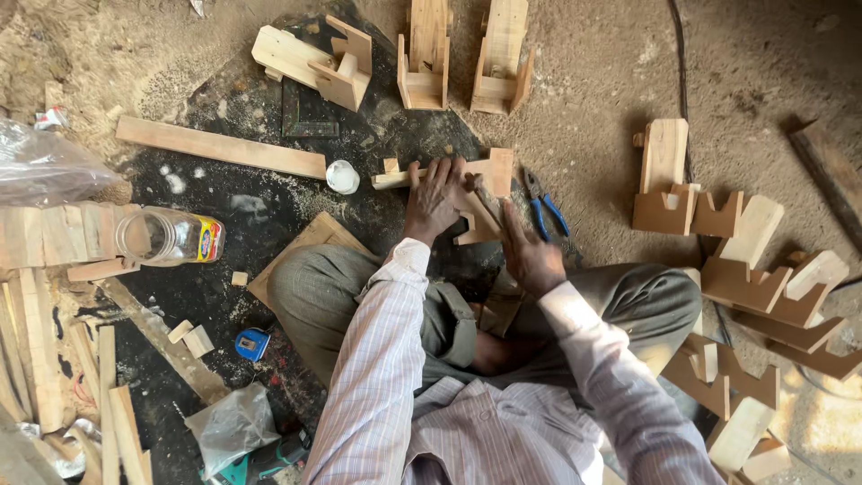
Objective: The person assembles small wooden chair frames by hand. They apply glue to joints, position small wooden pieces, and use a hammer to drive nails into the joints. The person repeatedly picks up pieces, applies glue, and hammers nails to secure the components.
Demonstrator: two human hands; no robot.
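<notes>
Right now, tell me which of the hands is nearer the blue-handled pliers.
The right hand. It sits just left of and slightly below the blue-handled pliers, gripping a hammer handle. The left hand is farther left, pressing on the wooden piece.

Pale raw wooden piece (467,193), matt sawdust floor (611,81), glossy clear plastic jar (171,236)

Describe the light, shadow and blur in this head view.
Head view: bright sun patch on the ground at lower right by the notched wood pieces; the dark mat sits in even shade. The clear plastic jar shows glare. The right hand and its tool are slightly blurred; the left hand looks sharper.
</notes>
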